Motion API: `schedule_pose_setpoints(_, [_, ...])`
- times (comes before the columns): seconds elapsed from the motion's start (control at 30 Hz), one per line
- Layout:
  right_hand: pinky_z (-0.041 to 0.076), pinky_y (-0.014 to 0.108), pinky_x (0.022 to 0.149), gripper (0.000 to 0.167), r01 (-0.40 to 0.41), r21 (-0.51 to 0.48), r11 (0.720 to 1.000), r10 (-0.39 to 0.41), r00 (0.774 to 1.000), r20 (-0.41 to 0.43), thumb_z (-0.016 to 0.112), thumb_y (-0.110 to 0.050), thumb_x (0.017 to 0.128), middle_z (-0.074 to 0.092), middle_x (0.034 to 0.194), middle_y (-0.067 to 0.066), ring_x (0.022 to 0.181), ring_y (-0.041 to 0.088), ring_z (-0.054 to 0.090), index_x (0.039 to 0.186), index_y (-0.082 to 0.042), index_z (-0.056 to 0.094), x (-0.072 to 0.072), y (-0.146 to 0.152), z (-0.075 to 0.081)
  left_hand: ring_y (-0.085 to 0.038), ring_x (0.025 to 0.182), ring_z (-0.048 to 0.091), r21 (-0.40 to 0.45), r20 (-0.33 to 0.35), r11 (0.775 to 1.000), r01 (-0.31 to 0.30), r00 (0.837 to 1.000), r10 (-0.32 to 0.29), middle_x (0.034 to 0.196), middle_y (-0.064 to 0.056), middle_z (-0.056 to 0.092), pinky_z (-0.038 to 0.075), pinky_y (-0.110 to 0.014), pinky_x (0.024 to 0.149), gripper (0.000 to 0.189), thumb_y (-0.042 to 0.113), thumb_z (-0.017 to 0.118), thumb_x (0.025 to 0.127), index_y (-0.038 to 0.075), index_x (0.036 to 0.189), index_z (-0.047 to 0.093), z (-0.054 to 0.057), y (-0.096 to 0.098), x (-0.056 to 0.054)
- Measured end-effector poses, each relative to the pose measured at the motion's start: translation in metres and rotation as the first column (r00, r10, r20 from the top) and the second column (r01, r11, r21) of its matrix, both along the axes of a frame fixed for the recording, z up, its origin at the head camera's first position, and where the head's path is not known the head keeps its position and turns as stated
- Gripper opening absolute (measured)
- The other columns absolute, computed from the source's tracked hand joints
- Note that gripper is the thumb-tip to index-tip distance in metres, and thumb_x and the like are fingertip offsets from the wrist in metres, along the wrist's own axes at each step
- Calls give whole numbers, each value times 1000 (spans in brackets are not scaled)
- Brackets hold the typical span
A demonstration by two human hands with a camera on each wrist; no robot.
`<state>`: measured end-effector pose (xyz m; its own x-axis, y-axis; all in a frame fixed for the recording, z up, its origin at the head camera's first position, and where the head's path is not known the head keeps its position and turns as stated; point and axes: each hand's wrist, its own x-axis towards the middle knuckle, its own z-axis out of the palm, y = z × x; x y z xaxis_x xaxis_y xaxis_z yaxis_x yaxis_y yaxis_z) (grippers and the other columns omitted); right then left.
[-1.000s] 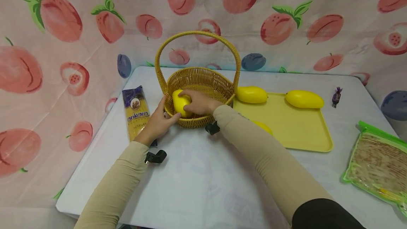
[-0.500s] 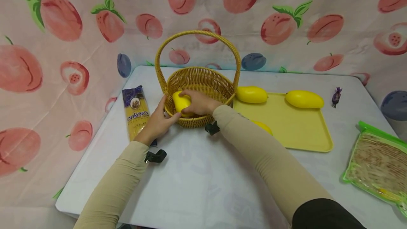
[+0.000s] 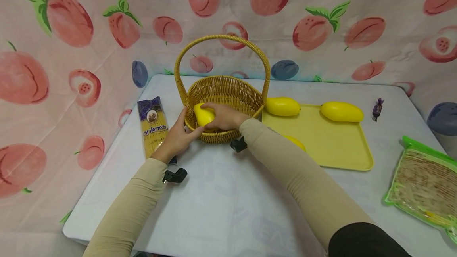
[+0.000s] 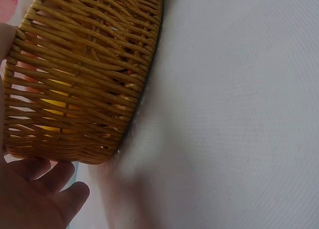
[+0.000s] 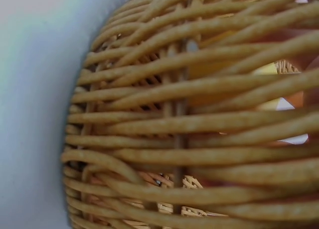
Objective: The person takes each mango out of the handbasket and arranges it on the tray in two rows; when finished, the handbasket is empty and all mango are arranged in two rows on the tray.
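In the head view, a yellow mango point(image 3: 202, 115) is at the left end inside the wicker basket point(image 3: 228, 136), which has a tall arched handle. My right hand point(image 3: 225, 116) reaches over the front rim and holds the mango between thumb and fingers. My left hand point(image 3: 180, 136) grips the basket's left end, with the thumb along the front rim. In the left wrist view, the left fingertips point(image 4: 75, 196) lie against the basket's outer wall. The right wrist view is filled by the weave point(image 5: 199, 124), and yellow shows through its gaps.
Right of the basket stands a yellow tray point(image 3: 335, 146) with a mango point(image 3: 342, 111) and another mango point(image 3: 283, 106) on it; my right sleeve partly covers a third yellow one point(image 3: 295, 143). A pasta packet point(image 3: 152, 124) lies left, a wrapped candy point(image 3: 377, 109) and a bagged flatbread point(image 3: 423, 185) right.
The mango in the basket has tipped and sunk slightly under my right hand. My left hand and the basket have stayed in place.
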<state>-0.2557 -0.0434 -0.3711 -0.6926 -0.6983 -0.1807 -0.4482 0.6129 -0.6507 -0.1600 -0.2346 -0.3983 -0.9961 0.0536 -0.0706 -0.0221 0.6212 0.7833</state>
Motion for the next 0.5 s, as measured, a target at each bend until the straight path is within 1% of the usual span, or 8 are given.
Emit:
schedule_pose_setpoints(0.2, [44,37,98,76,-10,17,1000,11,1000,-15,76,-26,91,40,155,10,127,23,46,156,-18,37,0,3,2,-36,147,22,-7,13,1000,0,1000,0,166,-14,10,23,-53,118,99,53,61,95,18,162,-2,1,0,0])
schedule_pose_setpoints(0.4, [47,36,89,82,-11,19,1000,11,1000,-19,75,-24,89,39,156,8,118,23,49,158,-18,32,1,7,6,-36,147,23,-11,17,1000,-2,1000,2,166,-13,11,24,-54,117,99,55,60,95,19,163,-2,0,-1,0])
schedule_pose_setpoints(0.5, [47,37,88,82,-13,25,1000,14,1000,-18,75,-24,89,37,157,7,118,23,49,159,-20,31,2,9,8,-37,147,23,-5,21,1000,-6,1000,6,166,-13,11,24,-55,117,98,53,61,95,20,163,-2,0,-1,1])
